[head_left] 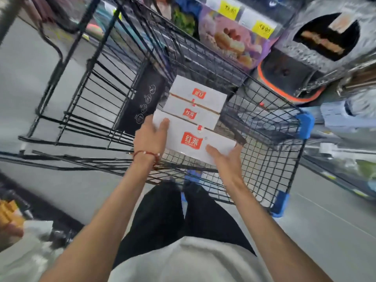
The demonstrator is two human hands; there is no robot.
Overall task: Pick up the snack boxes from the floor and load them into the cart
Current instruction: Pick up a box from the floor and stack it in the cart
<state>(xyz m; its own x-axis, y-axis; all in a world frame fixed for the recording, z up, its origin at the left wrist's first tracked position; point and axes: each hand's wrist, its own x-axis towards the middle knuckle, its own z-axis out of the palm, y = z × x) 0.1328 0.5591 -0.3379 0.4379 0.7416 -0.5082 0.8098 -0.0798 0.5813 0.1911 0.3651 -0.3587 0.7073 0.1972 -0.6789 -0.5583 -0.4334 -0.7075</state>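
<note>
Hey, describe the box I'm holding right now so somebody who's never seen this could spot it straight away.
Find the black wire cart with blue corner bumpers. In its basket sit two white boxes with red logos; yours is the third box, nearest the person, the only one held at its ends by the left hand and right hand.

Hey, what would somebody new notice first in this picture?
The white box with a red logo stands out, held at its ends by the left hand and right hand over the black wire cart. Just beyond it, a second box and a third box lie in the cart. At top right, purple snack packages carry yellow price tags.
</note>
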